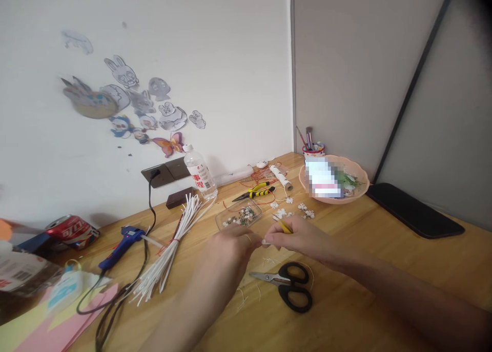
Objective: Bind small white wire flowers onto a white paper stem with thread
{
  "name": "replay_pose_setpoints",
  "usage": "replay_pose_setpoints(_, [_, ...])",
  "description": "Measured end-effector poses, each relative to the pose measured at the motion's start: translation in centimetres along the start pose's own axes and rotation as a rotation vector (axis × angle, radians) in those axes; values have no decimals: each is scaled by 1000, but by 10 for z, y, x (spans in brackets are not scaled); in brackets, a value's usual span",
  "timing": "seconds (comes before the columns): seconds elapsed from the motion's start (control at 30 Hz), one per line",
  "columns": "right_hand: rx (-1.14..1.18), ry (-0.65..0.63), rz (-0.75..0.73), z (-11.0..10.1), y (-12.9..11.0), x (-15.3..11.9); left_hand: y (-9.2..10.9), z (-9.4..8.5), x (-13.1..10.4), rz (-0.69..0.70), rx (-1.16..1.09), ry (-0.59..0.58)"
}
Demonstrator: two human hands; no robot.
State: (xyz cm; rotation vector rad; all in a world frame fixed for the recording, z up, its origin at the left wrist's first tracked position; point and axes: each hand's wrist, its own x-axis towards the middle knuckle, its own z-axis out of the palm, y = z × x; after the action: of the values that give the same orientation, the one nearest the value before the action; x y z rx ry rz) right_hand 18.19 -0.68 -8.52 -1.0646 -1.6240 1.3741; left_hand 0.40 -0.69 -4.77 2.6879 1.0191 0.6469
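Note:
Over the wooden table, my left hand and my right hand meet with closed fingertips at a small white piece. The fingers hide most of it, so its kind does not show. My right hand also holds a slim yellow tool, its tip pointing up and left. Just below lie black-handled scissors, blades to the left, among snipped bits of thread. Behind the hands sit a clear tray of beads and several small white bead pieces.
Yellow-and-black pliers and a thread roll lie farther back. A bottle, white stick bundle, blue glue gun and can stand or lie left. Right are a pink bowl and black pad.

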Motion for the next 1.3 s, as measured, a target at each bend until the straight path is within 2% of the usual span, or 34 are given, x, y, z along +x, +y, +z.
replay_pose_setpoints(0.2, [176,-37,16,-4,-10,-5,1,-7,1,-253,-418,56])
replay_pose_setpoints(0.33, [260,-58,8,-6,-11,-5,2,-7,1,-376,-531,85])
replay_pose_setpoints(0.67, [416,-33,-30,-1,-8,-6,9,-4,3,-432,-666,116])
replay_pose_setpoints(0.83, [491,-25,-67,6,-10,-7,15,-3,2,-426,-766,186])
replay_pose_setpoints(1.1, [562,7,-102,13,-13,-11,23,2,-4,-412,-719,280])
replay_pose_setpoints(1.3, [575,-7,-122,15,-12,-11,26,2,-4,-437,-744,301])
